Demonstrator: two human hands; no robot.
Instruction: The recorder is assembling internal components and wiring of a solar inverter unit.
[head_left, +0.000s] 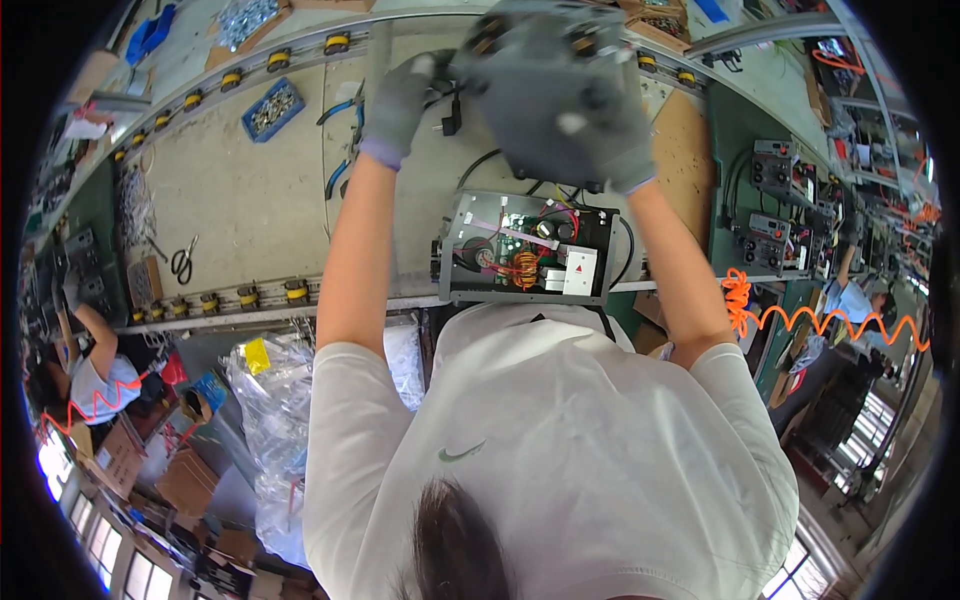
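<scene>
A dark grey metal machine housing (535, 115) with round fittings is lifted and tilted over the far side of the bench, smeared by motion. My right hand (618, 145), in a grey glove, grips its right side, with the fingers partly blurred. At its left is my gloved left hand (398, 105), its fingers closed around a black power cord, whose plug (450, 120) hangs beside it. Nearest my body lies an open metal case (465, 292), with a green circuit board (515, 240), a copper coil (525, 268), coloured wires and a white plate (581, 270) inside.
Left of my arm are blue-handled pliers (335, 180), a blue tray of small metal parts (272, 110) and black scissors (183, 262). Yellow-black rollers (248, 296) line the bench edges. Finished-looking units (768, 240) stand at right, near an orange coiled hose (800, 315). Other people work at both sides.
</scene>
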